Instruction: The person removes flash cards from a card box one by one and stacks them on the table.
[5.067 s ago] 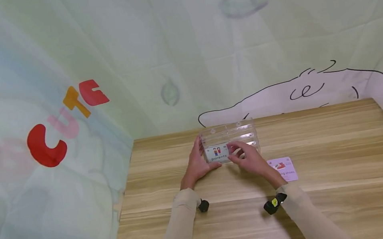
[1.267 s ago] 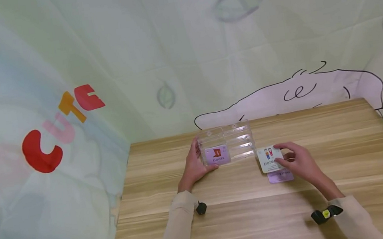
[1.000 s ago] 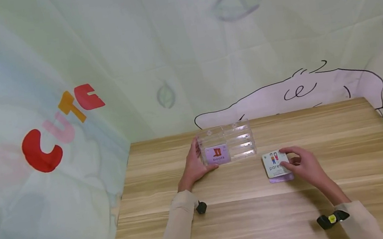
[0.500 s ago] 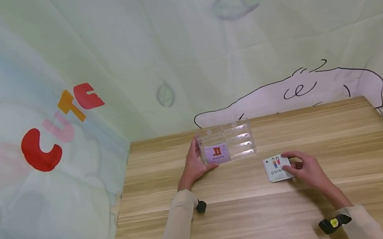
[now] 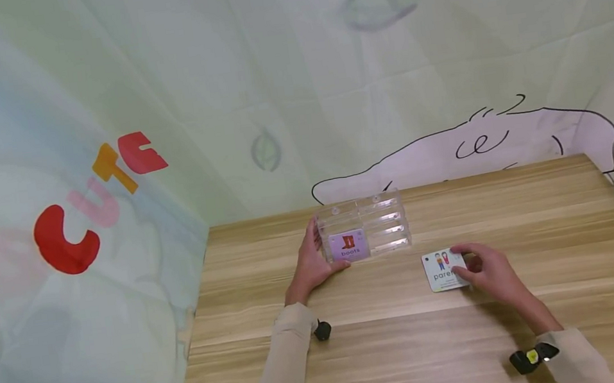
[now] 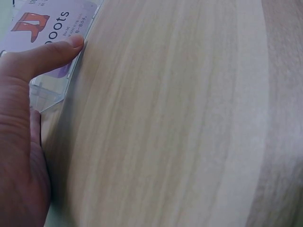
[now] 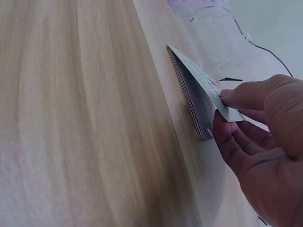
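Note:
A clear plastic card rack (image 5: 384,223) with stepped tiers lies at the back of the table. In its lower left slot sits a lilac card (image 5: 349,245) printed "boots" with a red boot. My left hand (image 5: 312,262) grips the rack's left end, the thumb over its front edge. To the right, my right hand (image 5: 488,268) pinches the right edge of a white flash card (image 5: 442,272) printed "parents". In the right wrist view that card tilts up over a thin stack of purple cards (image 7: 189,99), meeting it along the far edge.
The wood-grain table (image 5: 386,349) runs up to a printed curtain (image 5: 293,90) at the back and left. Each wrist wears a small black camera, such as the right wrist camera (image 5: 529,357).
The right hand has drawn the "parents" card out of the rack, baring the "boots" card, then brought it right and down over the purple card. The left hand keeps its hold.

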The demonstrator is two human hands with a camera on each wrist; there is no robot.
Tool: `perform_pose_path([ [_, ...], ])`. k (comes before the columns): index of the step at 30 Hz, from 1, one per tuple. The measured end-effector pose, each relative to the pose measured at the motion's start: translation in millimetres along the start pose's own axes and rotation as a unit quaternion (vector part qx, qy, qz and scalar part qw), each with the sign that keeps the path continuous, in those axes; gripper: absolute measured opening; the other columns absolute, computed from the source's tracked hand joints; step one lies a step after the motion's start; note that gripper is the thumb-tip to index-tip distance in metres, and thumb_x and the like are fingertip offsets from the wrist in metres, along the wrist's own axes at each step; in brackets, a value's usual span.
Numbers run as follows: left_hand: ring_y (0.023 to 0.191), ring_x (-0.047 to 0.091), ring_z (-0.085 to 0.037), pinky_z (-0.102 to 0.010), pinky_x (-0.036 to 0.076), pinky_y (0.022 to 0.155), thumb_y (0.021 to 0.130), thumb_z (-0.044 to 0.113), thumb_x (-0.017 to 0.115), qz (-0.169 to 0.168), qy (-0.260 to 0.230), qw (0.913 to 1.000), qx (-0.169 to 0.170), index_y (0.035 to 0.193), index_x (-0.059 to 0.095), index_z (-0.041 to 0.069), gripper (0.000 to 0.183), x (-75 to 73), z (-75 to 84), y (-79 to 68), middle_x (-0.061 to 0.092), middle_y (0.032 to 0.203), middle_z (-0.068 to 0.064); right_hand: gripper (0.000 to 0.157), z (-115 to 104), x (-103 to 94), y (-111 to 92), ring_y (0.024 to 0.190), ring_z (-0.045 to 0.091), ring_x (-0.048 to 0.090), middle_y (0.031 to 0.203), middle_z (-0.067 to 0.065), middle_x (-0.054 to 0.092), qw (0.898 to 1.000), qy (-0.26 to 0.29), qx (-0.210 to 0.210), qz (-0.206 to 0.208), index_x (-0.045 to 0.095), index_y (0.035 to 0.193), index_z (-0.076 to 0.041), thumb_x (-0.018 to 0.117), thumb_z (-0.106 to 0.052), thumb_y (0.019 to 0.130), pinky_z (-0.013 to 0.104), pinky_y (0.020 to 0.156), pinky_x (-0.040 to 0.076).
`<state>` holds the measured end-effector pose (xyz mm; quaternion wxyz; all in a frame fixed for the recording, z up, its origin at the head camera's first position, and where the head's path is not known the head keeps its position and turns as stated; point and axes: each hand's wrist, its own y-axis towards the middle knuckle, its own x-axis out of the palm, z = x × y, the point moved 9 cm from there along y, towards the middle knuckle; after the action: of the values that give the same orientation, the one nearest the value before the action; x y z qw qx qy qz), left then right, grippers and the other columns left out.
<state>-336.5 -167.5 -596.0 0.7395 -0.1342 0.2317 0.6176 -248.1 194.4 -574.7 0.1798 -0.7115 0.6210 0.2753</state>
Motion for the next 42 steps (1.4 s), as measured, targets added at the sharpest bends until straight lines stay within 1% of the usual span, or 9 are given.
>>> perform_pose_path([
  [3,0.148,0.038,-0.027,-0.033,0.033,0.121,0.065,0.020,0.102,0.002,0.000,1.0000,-0.001,0.167,0.009,0.017,0.138,0.1,-0.9,-0.2,0.037,0.161,-0.017,0.042,-1.0,0.3,0.6,0.085,0.023,0.065,0.114,0.022,0.068,1.000,-0.015,0.000,-0.004,0.066,0.128,0.003,0.080,-0.001,0.089,0.026,0.071,0.057],
  [9,0.148,0.038,-0.026,-0.032,0.033,0.121,0.065,0.019,0.102,0.003,-0.002,1.0000,-0.002,0.167,0.009,0.017,0.138,0.5,-0.9,-0.3,0.037,0.161,-0.017,0.041,-4.2,0.8,1.5,0.081,0.021,0.063,0.107,0.019,0.067,0.999,-0.031,-0.008,-0.008,0.066,0.125,0.007,0.080,0.002,0.087,0.024,0.065,0.055],
  [13,0.148,0.038,-0.026,-0.031,0.033,0.121,0.065,0.019,0.102,0.001,-0.003,1.0000,-0.002,0.167,0.008,0.016,0.139,0.5,-0.6,-0.4,0.037,0.161,-0.018,0.040,-4.8,1.8,1.3,0.080,0.022,0.058,0.103,0.017,0.064,0.999,-0.038,-0.010,-0.008,0.066,0.124,0.008,0.079,0.003,0.087,0.023,0.063,0.051],
  [16,0.148,0.038,-0.026,-0.032,0.033,0.121,0.065,0.019,0.102,0.000,-0.001,1.0000,-0.002,0.167,0.008,0.015,0.138,0.7,-0.7,0.1,0.037,0.161,-0.018,0.040,-3.6,3.0,1.3,0.080,0.022,0.057,0.103,0.017,0.063,0.999,-0.042,-0.008,-0.008,0.066,0.125,0.008,0.079,0.002,0.087,0.023,0.062,0.049],
  [21,0.148,0.038,-0.026,-0.032,0.033,0.121,0.065,0.019,0.102,0.000,-0.001,1.0000,-0.003,0.167,0.009,0.015,0.138,0.8,-1.4,0.2,0.036,0.162,-0.017,0.040,-5.1,3.7,1.7,0.083,0.023,0.059,0.107,0.021,0.064,0.999,-0.049,-0.018,-0.005,0.066,0.124,0.008,0.080,0.002,0.087,0.025,0.064,0.053],
  [24,0.148,0.038,-0.027,-0.034,0.034,0.121,0.065,0.019,0.102,0.002,-0.005,1.0000,-0.001,0.167,0.009,0.015,0.138,0.8,-2.0,0.4,0.036,0.162,-0.018,0.040,-7.3,4.3,2.4,0.084,0.025,0.060,0.110,0.024,0.064,0.998,-0.057,-0.023,-0.003,0.067,0.124,0.008,0.080,0.002,0.087,0.027,0.066,0.054],
  [29,0.148,0.038,-0.030,-0.038,0.034,0.121,0.064,0.020,0.102,0.004,-0.004,1.0000,0.005,0.166,0.010,0.013,0.138,1.2,-2.9,0.4,0.036,0.162,-0.019,0.040,-7.4,7.4,3.7,0.083,0.024,0.058,0.110,0.024,0.063,0.997,-0.074,-0.012,-0.013,0.066,0.125,0.009,0.079,0.001,0.088,0.030,0.065,0.051],
  [36,0.149,0.037,-0.027,-0.033,0.033,0.122,0.066,0.020,0.101,0.000,0.000,1.0000,-0.002,0.166,0.009,0.010,0.136,0.3,-2.4,-1.1,0.034,0.163,-0.017,0.039,-9.5,8.7,4.2,0.080,0.025,0.054,0.104,0.022,0.060,0.995,-0.097,-0.003,-0.016,0.066,0.124,0.009,0.077,-0.001,0.087,0.035,0.065,0.046],
  [42,0.149,0.037,-0.027,-0.034,0.033,0.122,0.066,0.020,0.101,-0.001,0.002,1.0000,-0.002,0.166,0.009,0.010,0.137,-0.2,-1.0,-1.2,0.035,0.162,-0.018,0.040,-11.5,9.8,3.6,0.080,0.027,0.053,0.107,0.026,0.059,0.994,-0.105,0.016,-0.024,0.065,0.124,0.010,0.076,-0.002,0.088,0.036,0.065,0.046],
])
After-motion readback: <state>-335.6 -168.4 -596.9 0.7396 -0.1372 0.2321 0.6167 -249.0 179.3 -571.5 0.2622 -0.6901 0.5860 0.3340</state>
